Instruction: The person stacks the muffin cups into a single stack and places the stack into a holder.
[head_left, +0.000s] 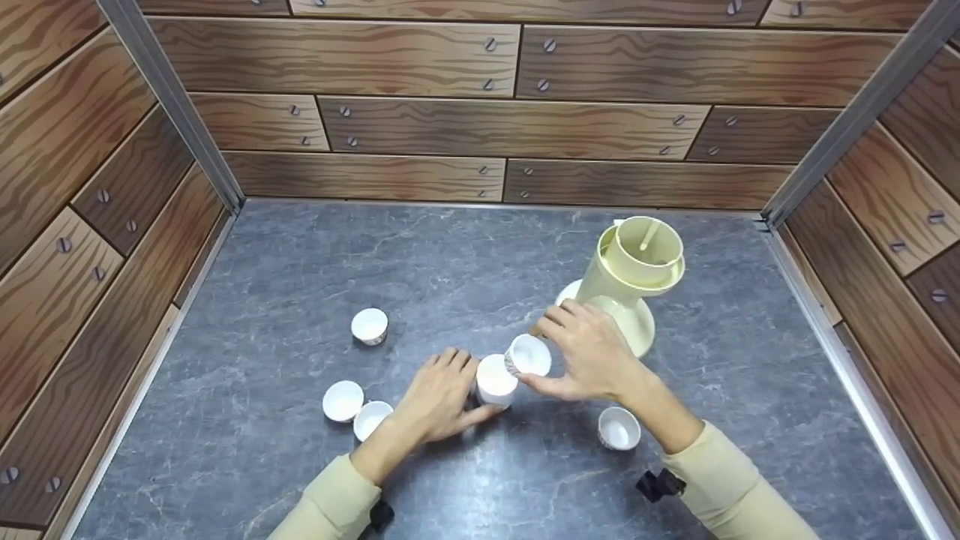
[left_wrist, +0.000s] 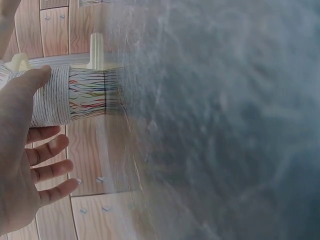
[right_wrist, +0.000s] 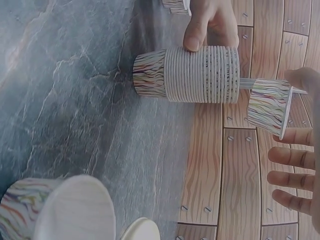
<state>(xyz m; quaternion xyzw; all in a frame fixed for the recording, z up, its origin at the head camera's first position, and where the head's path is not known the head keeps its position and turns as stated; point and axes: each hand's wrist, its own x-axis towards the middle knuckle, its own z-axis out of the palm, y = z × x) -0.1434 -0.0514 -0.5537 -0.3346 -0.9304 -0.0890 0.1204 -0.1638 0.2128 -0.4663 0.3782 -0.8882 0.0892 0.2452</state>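
My left hand [head_left: 441, 397] holds a tall stack of nested paper cups [head_left: 496, 390] from its side, thumb against the near face. The stack stands upright on the tabletop; its bottom cup [right_wrist: 149, 74] shows colourful wavy lines, with many white rims above. Between thumb and fingers, my right hand [head_left: 589, 351] pinches a single paper cup [head_left: 529, 355] with the same wavy pattern. This cup is slightly tilted, mouth up, just above the stack's top, and a small gap separates the two in the right wrist view.
Several loose white cups stand mouth up: one back left [head_left: 370, 326], a pair [head_left: 343, 401] beside the left forearm, one [head_left: 619, 429] below the right wrist. A pale yellow stand with a cylindrical holder [head_left: 637, 255] rises behind the right hand. Wood-patterned walls [head_left: 420, 124] enclose the table.
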